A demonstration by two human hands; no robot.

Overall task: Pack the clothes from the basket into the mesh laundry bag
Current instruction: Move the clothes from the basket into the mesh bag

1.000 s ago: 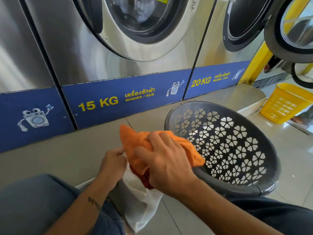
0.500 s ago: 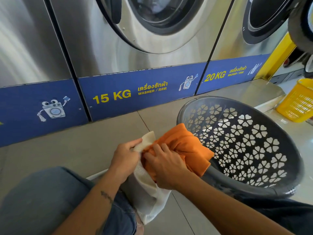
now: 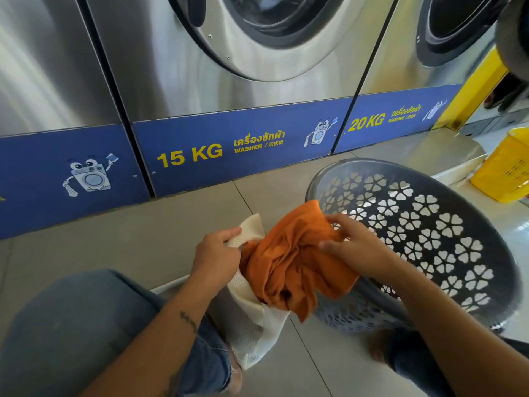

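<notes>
The left hand (image 3: 216, 255) is closed on the rim of the white mesh bag (image 3: 252, 313), thumb and fingers pinching the fabric edge and lifting it so the mouth stands open toward the right. The bag hangs between the person's knees, its lower part resting on the tiled floor (image 3: 114, 239) just beside the left leg in blue jeans (image 3: 86, 325).

An orange garment (image 3: 294, 262) sits bunched in the bag's mouth, partly inside and partly spilling over the right side, with one corner hanging down over the near wall of the basket (image 3: 429, 224). The right hand (image 3: 355, 245) lies on the right side of the garment, fingers half curled and spread, the thumb and fingertips pressing into the cloth rather than fully wrapped around it.

The basket is dark grey with flower-shaped cut-outs and stands on the floor right of the bag, tilted toward the person. No clothes show inside it; its near wall touches the garment.

Behind, along the far side, runs a row of steel washers (image 3: 160, 67) with round doors and a blue strip at the bottom. The strip reads "15 KG" (image 3: 189, 157) in the middle and "20 KG" (image 3: 366, 123) further right, each with a small cartoon washer drawn beside it. At the far right a yellow basket (image 3: 503, 170) stands on the floor, well apart from the grey one.
</notes>
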